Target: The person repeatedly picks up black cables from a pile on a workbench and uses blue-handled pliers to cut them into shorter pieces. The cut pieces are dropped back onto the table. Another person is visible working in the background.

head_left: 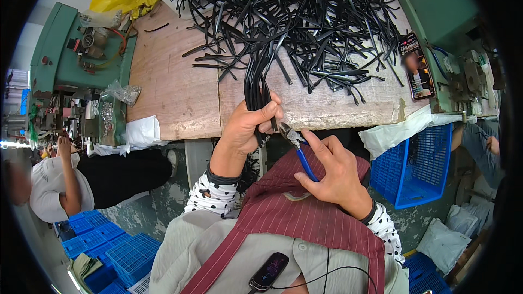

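My left hand [243, 126] is closed round a bundle of slim black strips [255, 83] that look like eyeglass temples. It holds them upright at the table's front edge, their lower ends showing beneath the fingers. In my right hand [339, 173] is a pair of blue-handled cutting pliers [306, 163]. The pliers' metal jaws are close beside the bundle's lower ends; whether they touch a strip I cannot tell. Beyond both hands spreads a large, tangled heap of similar black strips [321, 49].
The wooden table [174, 87] stands between a green machine with a gauge [57, 71] and another green machine [444, 8]. A phone-like printed item [417, 68] lies at right. A blue crate [400, 169] is below the edge. Another person [60, 185] sits at left near blue baskets [131, 258].
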The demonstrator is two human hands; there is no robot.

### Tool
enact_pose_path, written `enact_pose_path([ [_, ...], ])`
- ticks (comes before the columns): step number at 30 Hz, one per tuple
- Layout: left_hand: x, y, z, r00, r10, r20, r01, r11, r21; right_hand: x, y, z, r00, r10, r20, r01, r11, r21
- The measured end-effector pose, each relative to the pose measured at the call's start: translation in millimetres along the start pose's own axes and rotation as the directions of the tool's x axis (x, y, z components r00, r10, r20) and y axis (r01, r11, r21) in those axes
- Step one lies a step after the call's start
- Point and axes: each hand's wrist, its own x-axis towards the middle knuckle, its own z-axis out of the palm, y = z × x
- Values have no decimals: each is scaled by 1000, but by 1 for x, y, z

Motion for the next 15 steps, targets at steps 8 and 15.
enact_pose_path([
  [8,1,-2,2,974,80,212,-21,963,-268,3,-1,-1,996,-92,-22,87,984,-152],
  [15,3,-2,6,943,147,298,-49,949,-312,6,-8,-12,997,-78,27,82,971,-224],
])
